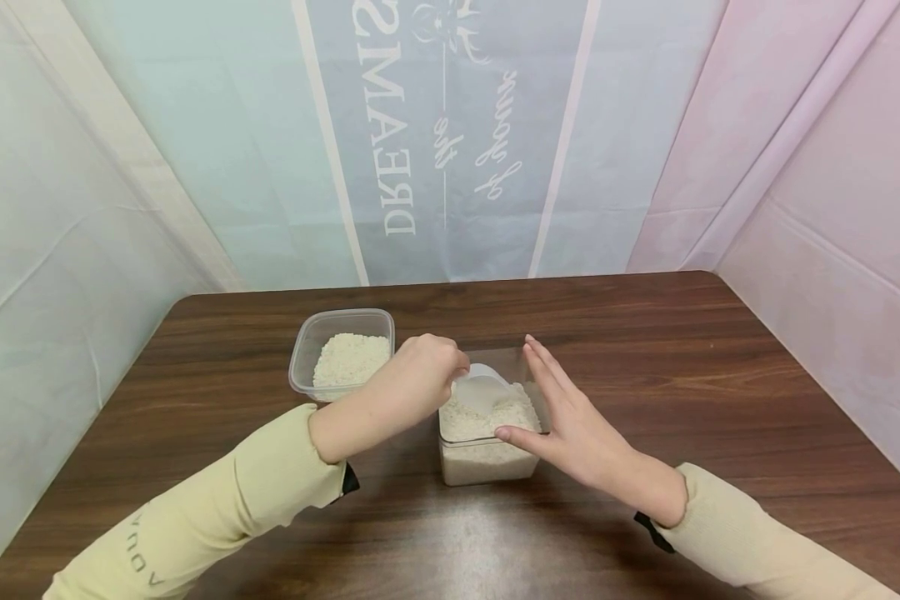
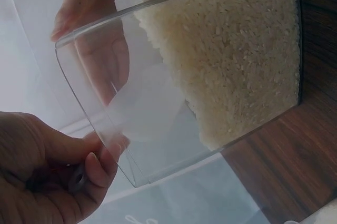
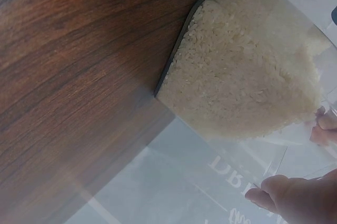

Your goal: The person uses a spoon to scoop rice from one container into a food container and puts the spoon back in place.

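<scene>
A clear square container (image 1: 450, 467) stands on the table, filled partway with white rice (image 1: 462, 423). My left hand (image 1: 427, 371) grips the handle of a whitish translucent scoop (image 1: 482, 390) above the container's left side. The scoop's bowl is inside the container, partly down in the rice. In the left wrist view the curled fingers of the left hand (image 2: 63, 168) wrap the handle, whose end shows a small hole. My right hand (image 1: 573, 425) rests against the container's right side, fingers extended toward the back and thumb at the front rim.
At the left, behind my left forearm, sits a second clear plastic tub (image 1: 300, 354) with a smaller heap of rice (image 1: 352, 360). The dark wooden table (image 1: 645, 350) reaches back to a printed cloth backdrop (image 1: 450, 167), and cloth walls stand at both sides.
</scene>
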`<state>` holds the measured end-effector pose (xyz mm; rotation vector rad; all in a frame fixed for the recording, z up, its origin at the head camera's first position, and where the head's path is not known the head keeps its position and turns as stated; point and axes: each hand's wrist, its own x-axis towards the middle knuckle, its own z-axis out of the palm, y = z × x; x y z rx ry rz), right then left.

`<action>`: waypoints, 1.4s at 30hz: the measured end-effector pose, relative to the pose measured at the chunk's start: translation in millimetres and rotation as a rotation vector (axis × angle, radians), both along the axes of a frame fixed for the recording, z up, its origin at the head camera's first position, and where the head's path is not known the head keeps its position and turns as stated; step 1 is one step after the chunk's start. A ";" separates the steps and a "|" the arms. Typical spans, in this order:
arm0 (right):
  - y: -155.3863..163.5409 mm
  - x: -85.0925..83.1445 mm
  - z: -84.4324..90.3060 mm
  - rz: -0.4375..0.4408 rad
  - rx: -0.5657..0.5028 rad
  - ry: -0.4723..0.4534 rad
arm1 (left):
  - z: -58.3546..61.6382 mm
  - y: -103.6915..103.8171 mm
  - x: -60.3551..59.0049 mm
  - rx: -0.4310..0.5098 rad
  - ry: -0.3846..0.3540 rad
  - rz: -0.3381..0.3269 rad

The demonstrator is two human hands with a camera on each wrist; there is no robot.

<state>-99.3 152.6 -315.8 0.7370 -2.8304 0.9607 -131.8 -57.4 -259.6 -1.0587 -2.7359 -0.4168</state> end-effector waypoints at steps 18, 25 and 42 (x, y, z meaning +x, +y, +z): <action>0.6 0.1 -0.9 0.002 0.003 -0.002 | 9.6 -3.7 -6.2 -0.009 -0.255 -0.030; 0.7 -0.1 -1.2 0.003 -0.002 -0.005 | 12.8 -3.5 -14.2 -0.002 -0.416 -0.013; 0.7 -0.8 -1.9 -0.002 -0.007 -0.008 | 16.9 13.1 -15.0 -0.050 -0.589 0.154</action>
